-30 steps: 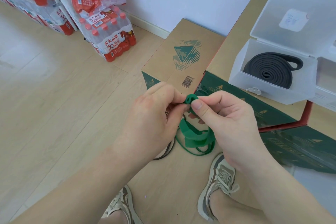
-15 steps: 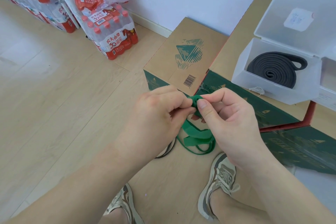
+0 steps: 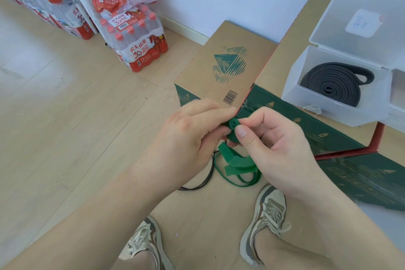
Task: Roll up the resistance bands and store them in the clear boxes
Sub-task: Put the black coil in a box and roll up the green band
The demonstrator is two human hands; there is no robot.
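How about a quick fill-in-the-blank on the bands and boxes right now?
1. The left hand and right hand both pinch the small roll of the ____ band.
2. The clear box holding the black band has its lid ____.
3. The packs of bottled water stand on the person's ____ side.
Missing words: green; open; left.

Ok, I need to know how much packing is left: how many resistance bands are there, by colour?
Green: 1, the green band, pinched between left hand and right hand.
Black: 2, the rolled black band in the clear box and a thin black loop on the floor, apparently a band.
Total: 3.
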